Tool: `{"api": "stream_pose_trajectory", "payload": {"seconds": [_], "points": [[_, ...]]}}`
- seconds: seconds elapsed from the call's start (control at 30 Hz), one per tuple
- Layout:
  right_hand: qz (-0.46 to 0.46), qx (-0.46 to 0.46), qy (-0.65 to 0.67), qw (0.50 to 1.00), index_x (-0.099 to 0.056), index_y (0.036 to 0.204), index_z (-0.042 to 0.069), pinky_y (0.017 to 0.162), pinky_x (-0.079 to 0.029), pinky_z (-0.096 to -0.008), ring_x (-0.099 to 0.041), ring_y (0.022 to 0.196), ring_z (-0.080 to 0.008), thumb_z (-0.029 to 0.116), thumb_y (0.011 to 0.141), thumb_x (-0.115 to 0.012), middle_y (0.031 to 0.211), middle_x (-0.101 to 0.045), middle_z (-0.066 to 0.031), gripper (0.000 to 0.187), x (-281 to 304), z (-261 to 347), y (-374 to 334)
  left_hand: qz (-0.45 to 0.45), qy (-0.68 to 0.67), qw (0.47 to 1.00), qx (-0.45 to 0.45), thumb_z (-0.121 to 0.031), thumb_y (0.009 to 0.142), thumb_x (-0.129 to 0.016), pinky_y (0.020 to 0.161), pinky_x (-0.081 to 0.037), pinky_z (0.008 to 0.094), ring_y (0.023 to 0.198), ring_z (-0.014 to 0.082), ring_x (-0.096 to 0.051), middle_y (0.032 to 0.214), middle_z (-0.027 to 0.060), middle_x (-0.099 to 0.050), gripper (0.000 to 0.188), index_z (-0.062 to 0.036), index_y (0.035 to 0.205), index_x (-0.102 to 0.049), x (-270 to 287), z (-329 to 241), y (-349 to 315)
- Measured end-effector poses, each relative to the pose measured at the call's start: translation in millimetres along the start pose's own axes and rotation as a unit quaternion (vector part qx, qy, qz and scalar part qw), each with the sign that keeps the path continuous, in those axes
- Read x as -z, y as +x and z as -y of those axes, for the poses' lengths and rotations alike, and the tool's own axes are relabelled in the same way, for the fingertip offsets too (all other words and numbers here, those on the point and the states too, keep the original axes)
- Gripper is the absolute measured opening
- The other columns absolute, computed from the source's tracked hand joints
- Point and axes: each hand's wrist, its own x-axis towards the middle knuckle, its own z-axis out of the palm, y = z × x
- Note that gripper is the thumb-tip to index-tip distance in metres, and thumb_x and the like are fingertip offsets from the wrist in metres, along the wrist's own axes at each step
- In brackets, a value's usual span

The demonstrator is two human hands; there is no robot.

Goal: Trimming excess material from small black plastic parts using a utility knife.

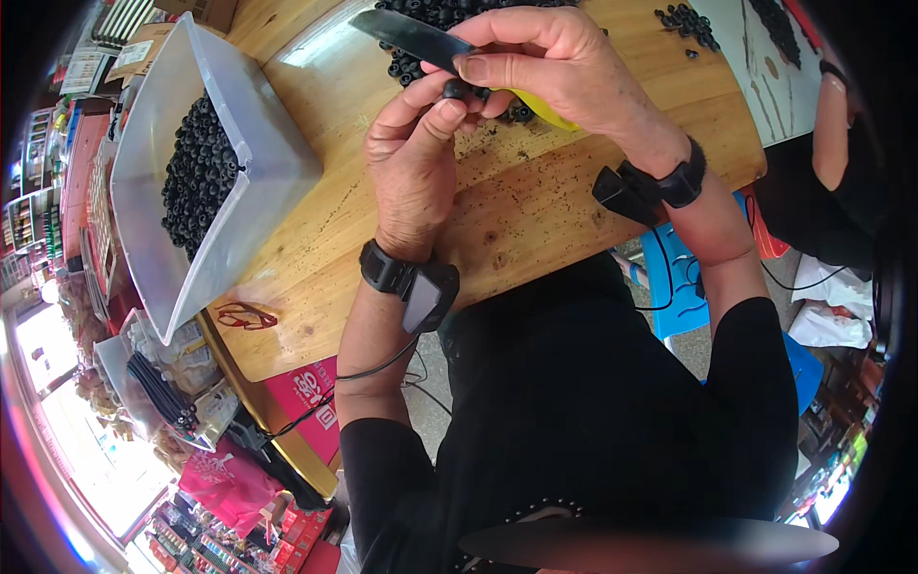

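Observation:
My right hand (574,72) grips a knife (406,34) with a yellow handle, its dark blade pointing to the far left. In my left hand (421,143), the thumb and fingers pinch a small round black part (456,89), held just below the knife. The two hands meet above the wooden table (516,230), fingertips close together. A heap of similar black parts (435,13) lies behind them, partly hidden by the hands and blade. Dark crumbs are scattered over the wood beneath.
On the left, a clear plastic bin (277,143) holds many black parts (199,172). Red-framed glasses (247,316) lie near the table's left corner. A smaller group of parts (687,27) sits far right. Another person's arm (830,134) is beyond, by a white surface (765,91).

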Motion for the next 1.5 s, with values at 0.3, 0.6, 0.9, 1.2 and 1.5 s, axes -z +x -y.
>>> {"api": "stream_pose_trajectory", "payload": {"seconds": [0.3, 0.6, 0.9, 1.2, 1.5], "points": [[-0.009, 0.107, -0.05, 0.993, -0.066, 0.101, -0.002, 0.058, -0.047, -0.0208, -0.059, 0.069, -0.0068, -0.001, 0.087, -0.061, 0.081, -0.064, -0.003, 0.015, -7, -7, 0, -0.024, 0.053, 0.998, -0.023, 0.002, 0.084, -0.063, 0.068, -0.049, 0.0245, 0.076, 0.0134, -0.061, 0.089, 0.0074, -0.068, 0.016, -0.0021, 0.1, -0.066, 3, 0, 1], [-0.005, -0.016, 0.018, 1.0, -0.064, 0.099, -0.003, 0.056, -0.048, -0.0194, -0.059, 0.064, -0.0057, 0.004, 0.09, -0.059, 0.075, -0.063, -0.0016, 0.013, 2, 1, 2, 0.025, 0.021, 0.999, -0.02, 0.0, 0.087, -0.06, 0.077, -0.049, 0.0284, 0.085, 0.0169, -0.062, 0.093, 0.01, -0.068, 0.026, -0.001, 0.113, -0.063, 4, 2, 0], [0.023, 0.07, 0.023, 0.997, -0.065, 0.101, -0.003, 0.059, -0.05, -0.0218, -0.062, 0.071, -0.0076, -0.001, 0.088, -0.059, 0.083, -0.064, -0.0037, 0.015, -4, 1, -2, -0.025, -0.015, 0.999, -0.031, 0.002, 0.085, -0.062, 0.076, -0.051, 0.0294, 0.083, 0.0186, -0.063, 0.096, 0.0107, -0.068, 0.025, -0.001, 0.11, -0.064, 6, 2, -1], [-0.005, 0.08, -0.043, 0.996, -0.066, 0.097, -0.003, 0.053, -0.047, -0.023, -0.061, 0.063, -0.009, -0.003, 0.086, -0.059, 0.076, -0.065, -0.0058, 0.013, -2, -2, -1, -0.006, 0.086, 0.996, -0.039, 0.003, 0.083, -0.063, 0.074, -0.051, 0.0278, 0.081, 0.0147, -0.062, 0.095, 0.0097, -0.068, 0.024, 0.0001, 0.106, -0.065, 8, 3, -1], [-0.017, 0.025, 0.023, 0.999, -0.064, 0.098, -0.004, 0.053, -0.049, -0.021, -0.061, 0.063, -0.007, 0.002, 0.09, -0.058, 0.08, -0.066, -0.0051, 0.012, 5, -1, 3, 0.036, 0.01, 0.999, -0.014, -0.004, 0.09, -0.057, 0.078, -0.05, 0.0305, 0.087, 0.019, -0.062, 0.102, 0.0125, -0.066, 0.028, 0.0011, 0.117, -0.06, 5, 1, 1]]}}
